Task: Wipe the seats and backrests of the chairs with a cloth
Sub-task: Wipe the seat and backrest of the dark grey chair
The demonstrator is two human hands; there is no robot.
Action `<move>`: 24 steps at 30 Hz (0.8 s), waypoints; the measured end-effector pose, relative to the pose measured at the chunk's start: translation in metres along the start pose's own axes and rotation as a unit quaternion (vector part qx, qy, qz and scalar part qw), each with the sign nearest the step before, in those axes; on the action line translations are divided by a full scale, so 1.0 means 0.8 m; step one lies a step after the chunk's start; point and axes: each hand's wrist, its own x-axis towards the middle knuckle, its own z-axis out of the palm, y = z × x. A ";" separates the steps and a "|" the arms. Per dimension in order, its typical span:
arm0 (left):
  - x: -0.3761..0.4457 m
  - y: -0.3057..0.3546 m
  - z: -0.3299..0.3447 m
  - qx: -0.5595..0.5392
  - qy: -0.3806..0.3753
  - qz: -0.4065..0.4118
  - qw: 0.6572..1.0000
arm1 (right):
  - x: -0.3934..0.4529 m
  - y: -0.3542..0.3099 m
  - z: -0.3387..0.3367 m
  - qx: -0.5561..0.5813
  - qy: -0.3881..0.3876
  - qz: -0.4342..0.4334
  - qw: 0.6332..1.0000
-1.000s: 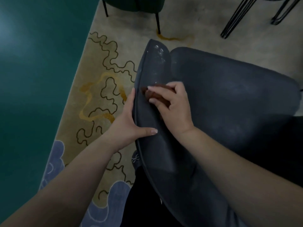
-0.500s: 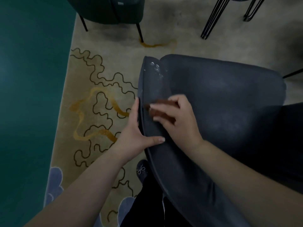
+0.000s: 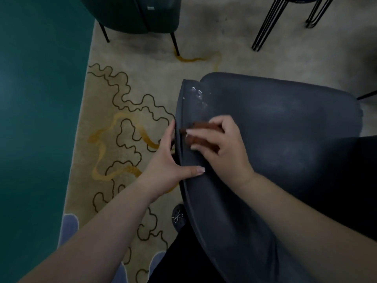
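A dark grey chair point(image 3: 285, 139) fills the right half of the view, its backrest point(image 3: 204, 190) curving toward me. My right hand point(image 3: 222, 148) presses a folded brown cloth point(image 3: 201, 133) against the inner face of the backrest. My left hand point(image 3: 169, 162) grips the backrest's top edge, thumb on the inside and fingers behind it. Wet droplets point(image 3: 199, 94) shine on the backrest above the cloth. Most of the cloth is hidden under my fingers.
A dark green chair point(image 3: 132, 13) stands at the top, black metal legs point(image 3: 267, 23) at the top right. A beige rug point(image 3: 126, 119) with wavy lines lies below, beside the teal floor point(image 3: 36, 119). My shoe point(image 3: 178, 217) shows under the backrest.
My right hand with the cloth has slid slightly down along the backrest. My left hand keeps the same grip. The view has tilted up a little.
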 end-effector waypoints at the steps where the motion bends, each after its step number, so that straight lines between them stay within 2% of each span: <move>1: -0.001 -0.001 0.001 -0.006 0.000 -0.005 1.000 | -0.006 -0.001 -0.003 0.002 -0.020 -0.015 1.000; 5: -0.006 -0.006 0.005 -0.017 0.026 -0.019 0.999 | 0.047 -0.005 -0.001 -0.041 -0.088 -0.066 0.993; 9: -0.008 -0.006 0.008 -0.009 0.040 -0.038 0.998 | 0.108 -0.017 0.011 -0.078 -0.083 0.012 0.993; 11: -0.011 -0.006 0.010 -0.001 0.050 -0.042 0.998 | 0.090 -0.025 0.004 -0.072 -0.110 0.008 0.991; 16: -0.020 -0.009 0.016 0.026 0.081 -0.056 0.995 | 0.028 -0.048 -0.012 -0.078 -0.225 -0.088 0.967; 18: -0.022 -0.008 0.017 0.029 0.098 -0.058 0.993 | 0.054 -0.046 -0.002 -0.111 -0.207 -0.079 0.969; 20: -0.021 -0.005 0.018 0.027 0.093 -0.064 0.993 | 0.080 -0.037 0.009 -0.114 -0.146 -0.036 0.982; 22: -0.020 -0.004 0.019 0.035 0.095 -0.059 0.993 | 0.083 -0.024 0.014 -0.055 -0.071 0.021 0.996; 24: -0.017 -0.002 0.023 0.049 0.105 -0.044 0.992 | 0.055 -0.013 0.011 -0.010 -0.019 0.024 0.999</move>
